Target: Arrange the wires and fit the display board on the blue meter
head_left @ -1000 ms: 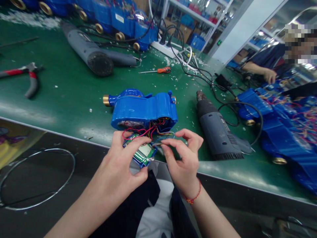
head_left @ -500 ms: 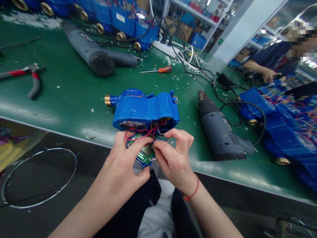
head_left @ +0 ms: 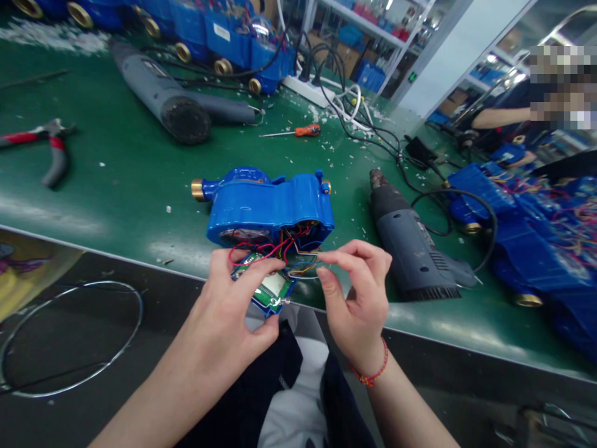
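Observation:
A blue water meter housing [head_left: 270, 206] with brass ends lies on its side near the front edge of the green table [head_left: 130, 168]. Red, yellow and blue wires [head_left: 284, 249] run out of its open face to a small green circuit board [head_left: 272, 289] with a display. My left hand [head_left: 236, 305] grips that board between thumb and fingers, just off the table edge. My right hand [head_left: 357, 292] pinches the thin wires beside the board, with its wrist wearing a red string bracelet.
A grey heat gun [head_left: 410, 242] lies right of the meter, another [head_left: 163, 99] at the back left. Pliers [head_left: 46, 146] rest far left, an orange screwdriver [head_left: 303, 131] mid-table. Blue meters [head_left: 536, 236] pile at right, where another person's arm [head_left: 501, 117] works. A wire ring [head_left: 69, 336] lies below.
My right hand has drawn back to the right from the board, pulling the thin wires out with it. My left hand keeps its hold on the board.

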A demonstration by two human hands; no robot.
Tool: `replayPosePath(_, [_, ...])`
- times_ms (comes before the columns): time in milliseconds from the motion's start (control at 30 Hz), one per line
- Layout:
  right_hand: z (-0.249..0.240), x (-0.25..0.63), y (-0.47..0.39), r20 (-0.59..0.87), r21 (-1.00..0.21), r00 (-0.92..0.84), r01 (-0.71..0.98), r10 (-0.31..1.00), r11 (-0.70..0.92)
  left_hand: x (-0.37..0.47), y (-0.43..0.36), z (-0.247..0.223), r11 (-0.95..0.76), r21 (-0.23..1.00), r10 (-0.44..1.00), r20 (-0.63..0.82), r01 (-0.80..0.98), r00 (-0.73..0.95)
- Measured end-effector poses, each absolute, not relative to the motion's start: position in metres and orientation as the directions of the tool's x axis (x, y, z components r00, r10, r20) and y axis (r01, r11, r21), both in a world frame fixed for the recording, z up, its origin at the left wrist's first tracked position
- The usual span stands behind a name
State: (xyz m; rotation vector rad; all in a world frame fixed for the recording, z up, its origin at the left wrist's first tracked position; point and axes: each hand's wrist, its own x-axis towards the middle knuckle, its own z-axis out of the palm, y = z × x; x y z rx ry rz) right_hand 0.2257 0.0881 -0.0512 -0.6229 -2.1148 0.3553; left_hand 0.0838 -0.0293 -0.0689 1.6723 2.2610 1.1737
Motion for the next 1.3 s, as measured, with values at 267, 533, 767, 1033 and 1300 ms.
replayPosePath(267, [-0.051,0.216,0.090,0.629,-0.489,-0.557,0.259,0.542,0.833,0.084,-0.034,-0.069,0.127,0.611,0.868,0.313,0.781,-0.386])
replayPosePath(533, [-0.052,0.216,0.094,0.079,-0.986,-0.590,0.072,0.803,0.150,0.080,-0.060,-0.040,0.275,0.528,0.811,0.321,0.804,-0.488])
replayPosePath(767, [-0.051,0.215,0.098,-0.016,-0.992,-0.661,-0.081,0.750,-0.093,0.094,-0.017,-0.030,-0.035,0.679,0.858,0.397,0.733,-0.326])
replayPosePath(1033, [-0.057,0.217,0.101,-0.040,-0.967,-0.638,-0.168,0.769,-0.190,0.077,0.009,-0.030,0.022,0.698,0.927,0.254,0.715,-0.277])
replayPosePath(1300, [-0.049,0.220,0.103,0.114,-0.994,-0.599,-0.067,0.792,0.092,0.074,0.012,-0.028,0.035,0.844,0.931,0.168,0.535,-0.325])
